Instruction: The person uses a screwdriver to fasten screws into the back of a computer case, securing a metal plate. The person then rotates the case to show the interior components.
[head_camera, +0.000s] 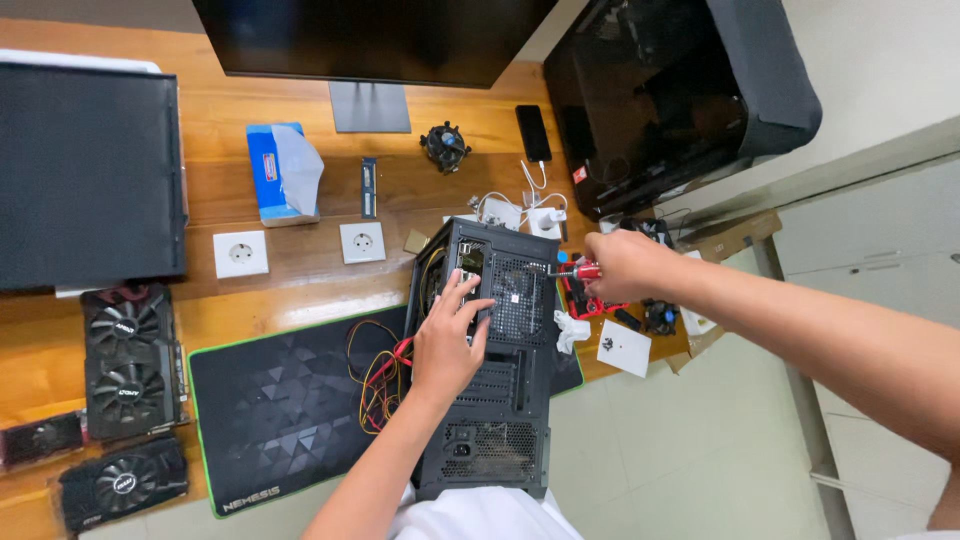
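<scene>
The computer case (495, 350) overhangs the surface's front edge; the left hand (448, 340) lies flat on its rear panel, grip open and empty, the right hand (612, 264) closed on a red-handled screwdriver (578, 270) — a slipped tip could likely gouge the panel, or the case tip.

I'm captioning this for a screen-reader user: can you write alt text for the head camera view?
Seen from above, a person's left hand presses flat on the rear panel of a black computer case while the right hand drives a red-handled screwdriver at its edge. Around it on the wooden desk lie graphics cards, a monitor and a black desk mat.
</scene>
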